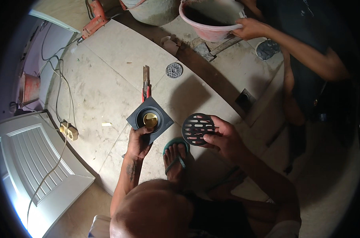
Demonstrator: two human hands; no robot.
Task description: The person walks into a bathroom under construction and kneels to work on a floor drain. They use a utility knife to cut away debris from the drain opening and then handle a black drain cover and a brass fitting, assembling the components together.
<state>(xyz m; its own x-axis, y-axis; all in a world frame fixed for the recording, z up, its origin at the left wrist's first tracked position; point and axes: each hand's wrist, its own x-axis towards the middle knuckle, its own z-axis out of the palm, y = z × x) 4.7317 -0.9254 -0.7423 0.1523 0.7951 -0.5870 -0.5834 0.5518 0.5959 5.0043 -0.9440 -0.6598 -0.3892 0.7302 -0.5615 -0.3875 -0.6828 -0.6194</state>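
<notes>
My left hand [138, 142] grips a dark square floor drain frame [159, 112] by its near corner, thumb over the rim. A round, brass-coloured piece [150, 119] shows in the middle of its opening. To the right, my right hand [227, 135] pinches the edge of a round black drain grate [196, 129] with slots. Grate and frame are apart, both held above the floor. Just beyond the frame lie pliers [146, 81] with red handles, partly hidden by it. A small round grey drain cover [174, 70] rests on the tiles farther off.
A red drill [94, 22] lies at the far left, with cables running to a socket block [68, 131]. A white louvred door [39, 162] stands at left. At the far right, another person's hand [251, 28] holds a pink basin [211, 31] near a square floor hole [245, 99].
</notes>
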